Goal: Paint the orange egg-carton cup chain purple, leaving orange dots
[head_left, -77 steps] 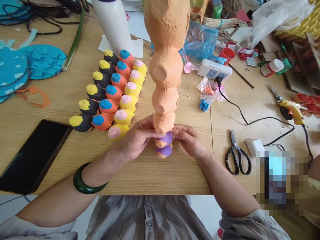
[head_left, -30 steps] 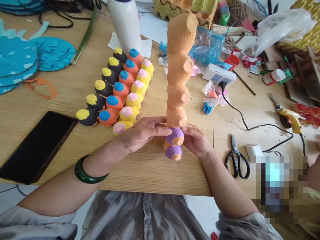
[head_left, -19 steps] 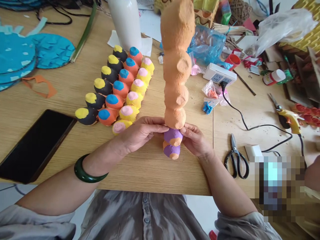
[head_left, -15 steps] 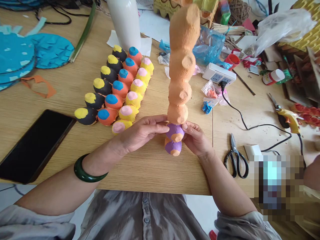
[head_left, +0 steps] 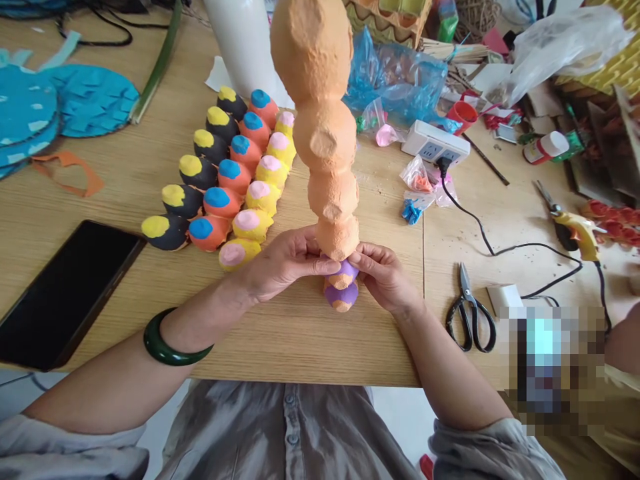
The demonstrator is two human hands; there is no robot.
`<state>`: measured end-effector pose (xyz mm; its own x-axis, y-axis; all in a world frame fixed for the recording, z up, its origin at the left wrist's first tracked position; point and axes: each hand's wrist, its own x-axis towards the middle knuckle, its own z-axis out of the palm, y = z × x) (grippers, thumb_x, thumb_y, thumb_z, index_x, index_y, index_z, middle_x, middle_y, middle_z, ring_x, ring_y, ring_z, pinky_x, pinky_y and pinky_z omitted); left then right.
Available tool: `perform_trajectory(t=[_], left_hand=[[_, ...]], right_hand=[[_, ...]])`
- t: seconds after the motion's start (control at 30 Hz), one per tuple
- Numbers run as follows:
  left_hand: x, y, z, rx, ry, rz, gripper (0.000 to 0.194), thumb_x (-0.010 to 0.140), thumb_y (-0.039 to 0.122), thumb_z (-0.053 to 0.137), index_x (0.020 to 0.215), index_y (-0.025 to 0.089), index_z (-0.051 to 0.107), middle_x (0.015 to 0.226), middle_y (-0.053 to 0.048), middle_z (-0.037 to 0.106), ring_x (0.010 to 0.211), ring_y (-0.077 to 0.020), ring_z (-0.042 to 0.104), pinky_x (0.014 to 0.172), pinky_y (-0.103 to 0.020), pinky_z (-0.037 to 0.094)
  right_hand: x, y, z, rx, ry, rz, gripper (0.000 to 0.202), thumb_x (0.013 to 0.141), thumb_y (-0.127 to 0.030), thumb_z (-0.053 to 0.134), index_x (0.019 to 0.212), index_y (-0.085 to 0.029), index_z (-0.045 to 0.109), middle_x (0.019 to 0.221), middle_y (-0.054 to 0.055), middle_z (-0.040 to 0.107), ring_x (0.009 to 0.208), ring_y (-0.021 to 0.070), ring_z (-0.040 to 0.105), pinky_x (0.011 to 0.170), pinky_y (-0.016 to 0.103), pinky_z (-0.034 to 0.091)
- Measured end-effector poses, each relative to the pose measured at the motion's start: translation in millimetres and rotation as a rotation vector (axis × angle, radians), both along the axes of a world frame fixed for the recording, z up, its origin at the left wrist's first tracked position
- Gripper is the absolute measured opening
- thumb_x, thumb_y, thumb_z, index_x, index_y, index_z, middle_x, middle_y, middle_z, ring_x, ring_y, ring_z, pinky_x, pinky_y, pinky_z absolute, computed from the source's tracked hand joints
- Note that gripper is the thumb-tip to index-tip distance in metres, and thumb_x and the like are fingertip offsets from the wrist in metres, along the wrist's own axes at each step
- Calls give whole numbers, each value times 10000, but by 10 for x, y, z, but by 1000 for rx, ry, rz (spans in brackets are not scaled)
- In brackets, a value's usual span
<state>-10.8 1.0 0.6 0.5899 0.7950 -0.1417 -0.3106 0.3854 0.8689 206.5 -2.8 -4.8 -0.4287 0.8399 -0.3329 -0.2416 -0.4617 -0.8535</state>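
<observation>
Between my hands stands a bumpy strip (head_left: 327, 137), shaped like a row of egg-carton cups and coated in orange. Its two lowest bumps are purple with orange tips, and the upper end rises away from the table, tilted slightly left. My left hand (head_left: 283, 267) pinches the strip's left side near the upper purple bump. On the opposite side, the thumb and fingers of my right hand (head_left: 385, 277) grip at the same height. Left of them lie three similar painted strips: black with yellow tips (head_left: 197, 173), orange with blue tips (head_left: 223, 203), and yellow with pink tips (head_left: 255, 223).
A phone (head_left: 70, 293) lies at left, below blue paper shapes (head_left: 95, 100). A white bottle-like object (head_left: 240, 47) stands behind the strips. At right are scissors (head_left: 467, 307), a glue gun (head_left: 577, 230), a cable and a power strip (head_left: 435, 147). Another person sits lower right.
The strip's upper end has swung left and tipped nearer the camera, looking larger. Both hands keep their hold near the purple bumps. The view has shifted slightly.
</observation>
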Motion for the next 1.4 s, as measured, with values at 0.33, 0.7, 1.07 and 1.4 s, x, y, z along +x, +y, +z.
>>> perform_trajectory(t=[0.33, 0.7, 1.07, 1.4], left_hand=[[23, 9, -17, -72, -93, -82, 189, 928, 324, 949, 994, 169, 863, 938, -72, 817, 846, -220, 794, 818, -349, 669], [-4, 44, 16, -70, -123, -76, 197, 946, 353, 898, 1068, 203, 862, 984, -70, 803, 931, -221, 748, 887, -335, 632], [5, -15, 32, -103, -28, -89, 227, 905, 385, 960, 894, 189, 845, 878, -57, 814, 833, -214, 775, 829, -336, 655], [15, 6, -2, -126, -139, -26, 377, 938, 252, 914, 1310, 236, 851, 1251, -66, 859, 1185, -221, 765, 1056, -301, 559]], right_hand=[[-10, 10, 34, 2, 7, -6, 530, 752, -625, 1030, 702, -205, 710, 677, -31, 619, 619, 118, 520, 631, 267, 476], [-56, -50, 40, -17, -50, -151, 543, 729, -682, 1017, 749, -212, 745, 712, -1, 706, 621, 130, 591, 597, 261, 534], [-113, -214, 121, -72, -89, -78, 515, 834, -655, 956, 748, -212, 709, 695, 12, 751, 520, 141, 630, 441, 248, 525], [-61, -13, 43, -258, 63, -232, 376, 839, -523, 958, 894, -273, 683, 791, -25, 705, 727, 164, 643, 717, 297, 607]])
